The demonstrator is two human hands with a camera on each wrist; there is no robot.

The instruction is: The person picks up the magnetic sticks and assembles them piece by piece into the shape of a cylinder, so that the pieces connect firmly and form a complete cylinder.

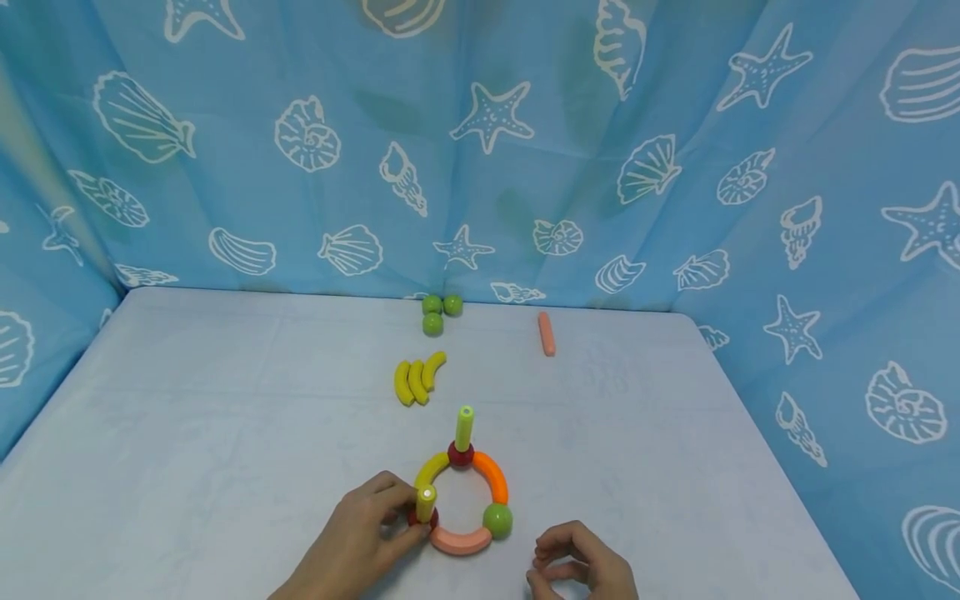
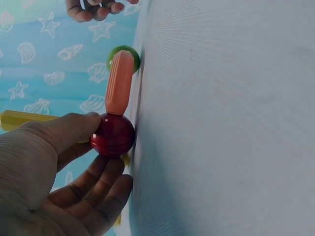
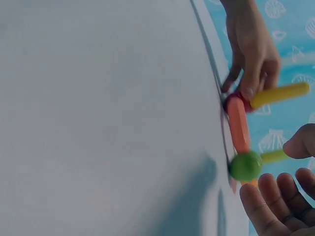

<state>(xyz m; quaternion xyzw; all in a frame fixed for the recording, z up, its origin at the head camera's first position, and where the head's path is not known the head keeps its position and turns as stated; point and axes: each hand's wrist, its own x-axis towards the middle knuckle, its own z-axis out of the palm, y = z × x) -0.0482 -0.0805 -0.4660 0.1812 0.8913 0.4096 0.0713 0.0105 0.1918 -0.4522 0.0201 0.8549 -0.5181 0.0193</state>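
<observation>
Ring (image 1: 492, 477) looks closed on the worktop (image 1: 225, 417); two posts stand.
Left hand (image 1: 356, 529) pinches the near red ball (image 2: 112, 135) under its yellow post (image 1: 426, 504); the far red ball (image 1: 461, 456) bears another; the green ball (image 1: 497, 521) has none. Right hand (image 1: 588, 562), fingers loosely curled, holds nothing. Behind, unused: yellow pieces (image 1: 417, 382), green balls (image 1: 432, 324), pink stick (image 1: 547, 333).

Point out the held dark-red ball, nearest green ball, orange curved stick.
Held glossy dark-red ball (image 2: 113, 135): left wrist view, camera-facing side.
Nearest glossy green ball (image 1: 498, 521): head view, middle of its visible surface.
Bright orange curved stick (image 1: 492, 477): head view, middle of its length.
</observation>
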